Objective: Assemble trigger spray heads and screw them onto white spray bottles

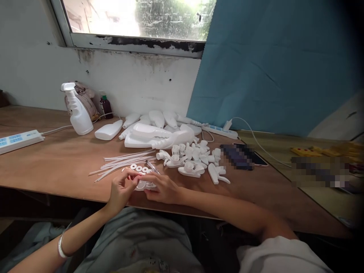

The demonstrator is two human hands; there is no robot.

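Bright light comes through the window (170, 19) in the stained white wall (136, 85); a blue cloth (270, 72) hangs behind the brown table (57, 163).

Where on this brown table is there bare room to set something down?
Bare tabletop shows at left, between the left power strip, white tubes and front edge, and at right, between the phone, trigger sprayer heads and front edge. The middle is crowded: left hand, right hand, white washers, and piled white bottles behind.
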